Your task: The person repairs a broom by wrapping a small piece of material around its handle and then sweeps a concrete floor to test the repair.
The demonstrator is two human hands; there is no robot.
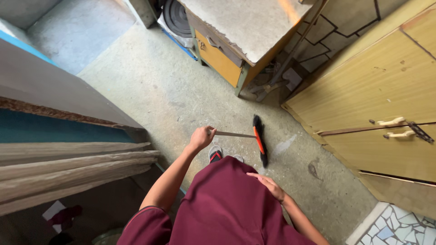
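Bare concrete floor (150, 86), yellow cabinets (381, 104) — left hand (200, 137) gripping broom (260, 140), right hand (268, 183) flat on shirt (227, 204)

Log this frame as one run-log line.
left hand: grips broom handle | right hand: rests on maroon garment | broom head: on concrete floor

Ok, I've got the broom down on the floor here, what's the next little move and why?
Probably a short pull of the black and orange broom head toward your feet. The left hand grips the thin handle alone, the right hand rests on the maroon garment, and a pale dusty streak lies on the concrete floor just beyond the bristles.
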